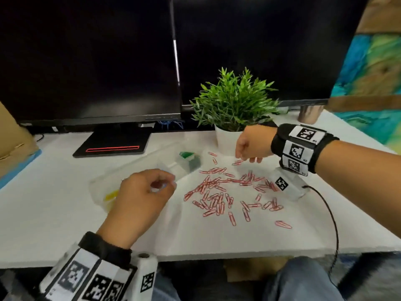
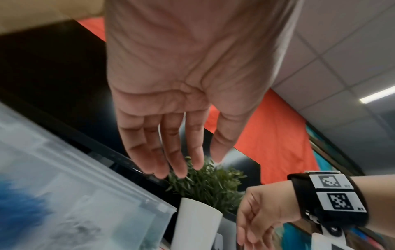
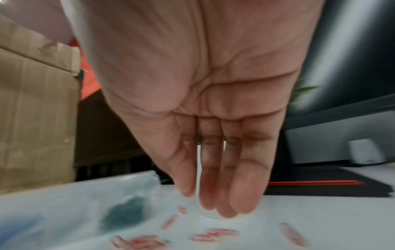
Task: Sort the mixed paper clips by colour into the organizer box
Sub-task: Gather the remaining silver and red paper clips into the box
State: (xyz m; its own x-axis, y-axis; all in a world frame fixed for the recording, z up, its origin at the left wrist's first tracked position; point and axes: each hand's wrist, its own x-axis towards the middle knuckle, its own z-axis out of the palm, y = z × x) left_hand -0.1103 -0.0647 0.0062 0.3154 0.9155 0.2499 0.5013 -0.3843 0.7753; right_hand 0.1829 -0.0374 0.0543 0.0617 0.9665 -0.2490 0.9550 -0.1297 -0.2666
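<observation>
Several red-and-white striped paper clips (image 1: 219, 192) lie scattered on the white desk (image 1: 65, 213). Left of them sits the clear organizer box (image 1: 130, 168), with green clips (image 1: 186, 155) in its far compartment and yellow ones (image 1: 110, 195) near its front end. My left hand (image 1: 162, 185) hovers over the box with loose fingers and holds nothing; the left wrist view shows its palm bare (image 2: 198, 166). At the far edge of the pile my right hand (image 1: 245, 158) points its straight fingers down at the desk. Its fingertips (image 3: 222, 213) are just above blurred clips (image 3: 213, 234), with nothing pinched.
A potted plant (image 1: 225, 140) stands just behind my right hand. Two dark monitors fill the back, with a black stand base (image 1: 112, 144) behind the box. A cardboard box (image 1: 13, 144) is at the far left, a black cable (image 1: 332, 213) at the right, and a metal cup (image 1: 308, 114) far right.
</observation>
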